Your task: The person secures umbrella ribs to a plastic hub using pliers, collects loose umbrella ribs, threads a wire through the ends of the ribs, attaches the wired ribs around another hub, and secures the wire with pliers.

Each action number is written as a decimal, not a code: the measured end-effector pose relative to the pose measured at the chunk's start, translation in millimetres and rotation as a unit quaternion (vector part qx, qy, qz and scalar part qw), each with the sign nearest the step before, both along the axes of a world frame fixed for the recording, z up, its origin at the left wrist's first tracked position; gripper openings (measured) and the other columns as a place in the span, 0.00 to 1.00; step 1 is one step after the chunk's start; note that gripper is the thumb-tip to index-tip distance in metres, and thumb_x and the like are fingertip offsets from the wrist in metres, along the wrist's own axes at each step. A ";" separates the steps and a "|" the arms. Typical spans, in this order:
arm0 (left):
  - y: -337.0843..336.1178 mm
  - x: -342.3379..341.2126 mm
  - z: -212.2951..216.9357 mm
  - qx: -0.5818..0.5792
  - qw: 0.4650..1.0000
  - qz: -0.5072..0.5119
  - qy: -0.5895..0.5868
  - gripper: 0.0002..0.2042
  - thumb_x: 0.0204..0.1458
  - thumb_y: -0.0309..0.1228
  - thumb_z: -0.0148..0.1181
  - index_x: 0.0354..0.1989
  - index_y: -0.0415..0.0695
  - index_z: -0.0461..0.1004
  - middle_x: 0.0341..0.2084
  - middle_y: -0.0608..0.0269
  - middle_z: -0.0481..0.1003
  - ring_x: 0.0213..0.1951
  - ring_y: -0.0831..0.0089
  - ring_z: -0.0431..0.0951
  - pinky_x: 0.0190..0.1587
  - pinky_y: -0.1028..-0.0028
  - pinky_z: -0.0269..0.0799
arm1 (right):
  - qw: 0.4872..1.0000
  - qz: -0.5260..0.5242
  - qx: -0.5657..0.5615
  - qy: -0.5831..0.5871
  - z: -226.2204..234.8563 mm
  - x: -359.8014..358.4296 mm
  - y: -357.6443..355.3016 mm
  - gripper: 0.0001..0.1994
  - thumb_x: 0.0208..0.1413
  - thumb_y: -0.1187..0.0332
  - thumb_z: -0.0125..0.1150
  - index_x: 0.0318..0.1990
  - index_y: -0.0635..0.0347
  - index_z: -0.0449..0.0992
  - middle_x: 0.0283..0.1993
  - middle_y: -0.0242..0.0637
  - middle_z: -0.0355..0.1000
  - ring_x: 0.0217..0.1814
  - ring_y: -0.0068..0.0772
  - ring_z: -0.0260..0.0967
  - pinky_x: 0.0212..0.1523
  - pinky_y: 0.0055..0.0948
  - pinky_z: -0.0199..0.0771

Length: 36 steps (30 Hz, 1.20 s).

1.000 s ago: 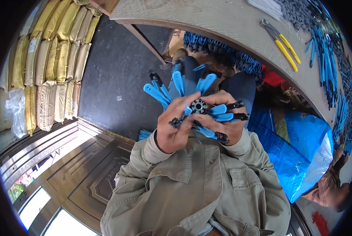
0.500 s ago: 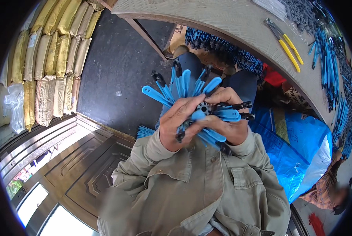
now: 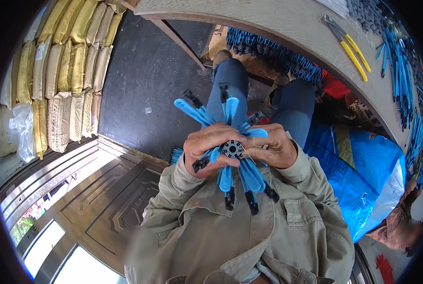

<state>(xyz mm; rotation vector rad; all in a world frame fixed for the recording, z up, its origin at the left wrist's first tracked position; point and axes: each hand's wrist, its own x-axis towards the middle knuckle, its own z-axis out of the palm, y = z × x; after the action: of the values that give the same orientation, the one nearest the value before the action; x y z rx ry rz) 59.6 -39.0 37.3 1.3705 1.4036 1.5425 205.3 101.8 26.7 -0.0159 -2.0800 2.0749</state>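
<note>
Close to my chest, both hands hold a round black slotted hub (image 3: 232, 149) with a hole in its middle. Blue plastic arms (image 3: 252, 176) with black tips fan out from it on several sides. My left hand (image 3: 203, 146) is closed around the hub's left side, with its thumb along the upper edge. Closed too, my right hand (image 3: 274, 146) has fingertips at the hub's right edge and a blue arm under them. A thin wire-like strand (image 3: 248, 153) shows between the hub and the right fingers. The palms and inner parts of the arms are hidden.
A worktable (image 3: 287, 23) bears yellow-handled cutters (image 3: 354, 56) and heaps of blue and black parts (image 3: 395, 80). Under it lie more blue pieces (image 3: 273, 47). To the right sits a blue plastic bag (image 3: 358, 170), with another person (image 3: 396, 222) beyond. Stacked sacks (image 3: 60, 71) stand left.
The hub has shifted slightly left and down with both hands, and its face shows more fully. Several arms now point down toward my jacket. Fewer stick out on the right.
</note>
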 end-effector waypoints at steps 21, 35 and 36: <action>13.4 34.2 -0.9 0.001 0.993 0.114 -0.042 0.15 0.40 0.23 0.66 0.37 0.38 0.71 0.30 0.53 0.75 0.32 0.65 0.76 0.36 0.73 0.70 | 0.984 -0.047 -0.139 -0.101 -18.9 2.3 9.5 0.06 0.43 0.73 0.66 0.27 0.66 0.76 0.26 0.38 0.73 0.28 0.20 0.69 0.29 0.22 0.67; 33.7 32.8 -4.0 -0.091 0.970 0.152 -0.164 0.11 0.42 0.21 0.64 0.35 0.40 0.73 0.22 0.70 0.72 0.25 0.84 0.70 0.28 0.83 0.65 | 0.629 -0.458 0.610 -0.152 23.0 57.0 212.0 0.10 0.50 0.63 0.59 0.31 0.60 0.68 0.32 0.40 0.68 0.35 0.42 0.68 0.34 0.32 0.68; 34.1 32.5 -3.7 -0.096 0.969 0.161 -0.163 0.11 0.42 0.21 0.64 0.35 0.40 0.73 0.22 0.70 0.72 0.25 0.84 0.70 0.28 0.83 0.65 | 0.635 -0.434 0.627 -0.123 19.7 52.9 217.7 0.11 0.50 0.63 0.59 0.31 0.59 0.67 0.31 0.40 0.67 0.34 0.44 0.67 0.33 0.34 0.67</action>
<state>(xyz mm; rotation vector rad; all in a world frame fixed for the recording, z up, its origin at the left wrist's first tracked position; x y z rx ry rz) 92.1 -5.0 33.5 0.7575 1.5673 1.6893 258.2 319.5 46.4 -0.8870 -2.4016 -0.1084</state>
